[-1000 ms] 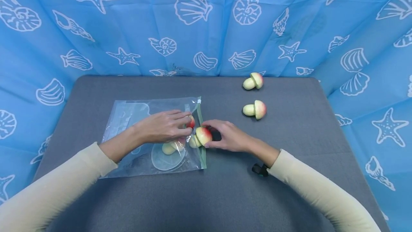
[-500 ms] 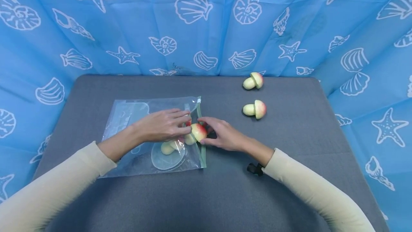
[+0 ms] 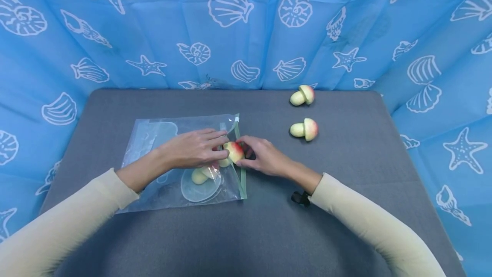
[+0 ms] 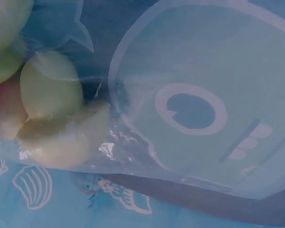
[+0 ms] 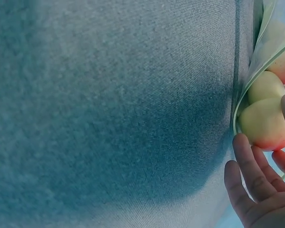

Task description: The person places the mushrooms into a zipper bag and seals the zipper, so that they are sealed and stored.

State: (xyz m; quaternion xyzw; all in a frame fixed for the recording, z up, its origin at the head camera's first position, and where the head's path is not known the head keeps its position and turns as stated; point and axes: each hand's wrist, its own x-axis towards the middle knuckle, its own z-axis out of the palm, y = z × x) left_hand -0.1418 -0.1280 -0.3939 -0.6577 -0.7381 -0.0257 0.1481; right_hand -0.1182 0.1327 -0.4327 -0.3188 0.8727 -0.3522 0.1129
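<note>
Right hand (image 3: 269,157) pinches mushroom (image 3: 235,152) at bag's (image 3: 165,189) mouth | left hand (image 3: 194,148): over bag, underside hidden; grip, we cannot tell

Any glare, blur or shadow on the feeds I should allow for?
Head view: glints on the clear bag, soft shadows on the gray table; left wrist: hazy and soft, bright glints beside the bagged mushrooms; right wrist: broad dark shadow over the gray table, though its weave looks crisp.
</note>
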